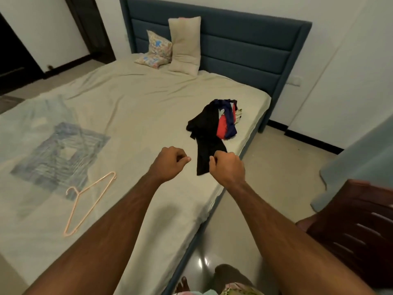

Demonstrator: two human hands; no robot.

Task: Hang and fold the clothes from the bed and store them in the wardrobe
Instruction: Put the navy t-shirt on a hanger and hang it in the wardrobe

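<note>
One black garment (205,143) trails out of the pile (221,120) near the bed's right edge. Its long axis runs from the pile toward the person, free end nearest, lying in the gap between both fists. Right hand (228,167) touches or overlaps that near end on its right side; fingers curled, but whether they pinch cloth cannot be told. Left hand (170,162) just left of the end, apart from it, fingers curled on nothing visible. Right hand is the nearer. Judgement: next move is a lift of the near end, drawing the garment toward the person and off the pile; the red and blue pieces may drag along.

Beyond the fingers, far left: hanger (89,203), hook pointing left, beside a spread pale blue top (57,143). Bed (148,103) sheet wrinkled. Pillows (185,45) far ahead at the headboard.
</note>
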